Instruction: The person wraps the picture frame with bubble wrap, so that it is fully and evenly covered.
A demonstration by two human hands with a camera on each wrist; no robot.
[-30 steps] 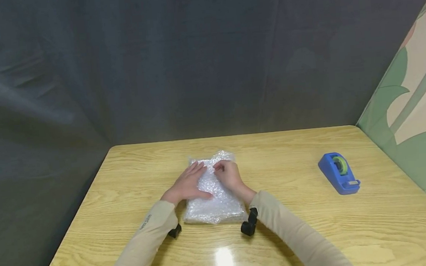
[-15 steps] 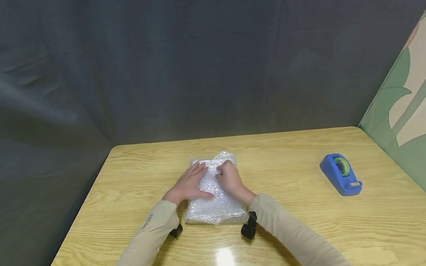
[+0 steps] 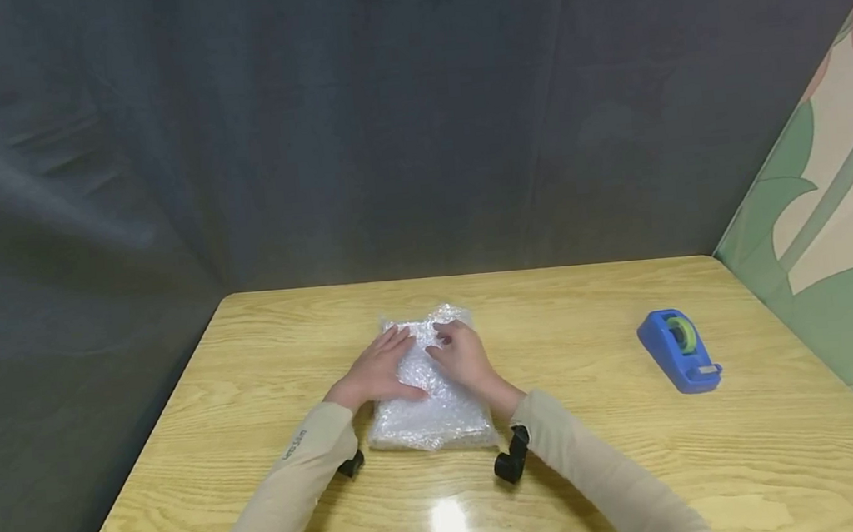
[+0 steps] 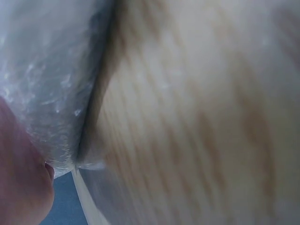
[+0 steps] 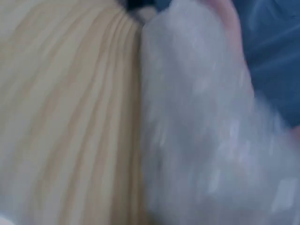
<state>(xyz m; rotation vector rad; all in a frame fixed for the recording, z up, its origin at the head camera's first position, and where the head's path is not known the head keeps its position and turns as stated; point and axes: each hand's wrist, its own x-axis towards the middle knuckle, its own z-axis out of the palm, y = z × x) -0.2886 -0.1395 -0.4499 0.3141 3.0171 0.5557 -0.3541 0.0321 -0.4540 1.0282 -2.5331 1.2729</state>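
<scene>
A flat package in clear bubble wrap lies on the wooden table, its wrap sticking out past the far right corner. My left hand rests flat across the package's left side, fingers spread and thumb pointing right. In the left wrist view, part of that hand shows beside the wrap's edge. On the upper right of the package, my right hand touches the wrap with loosely bent fingers, a gap showing between thumb and forefinger. Nothing is visible in that gap. The right wrist view shows the wrap blurred, with most of that hand hidden.
To the right on the table stands a blue tape dispenser with a green roll. A dark curtain hangs behind and to the left. A panel with a flower pattern borders the right side.
My right hand's fingers curled tighter, then loosened, widening the gap between thumb and forefinger. Its wrist has shifted slightly right. The left hand and the package have stayed put.
</scene>
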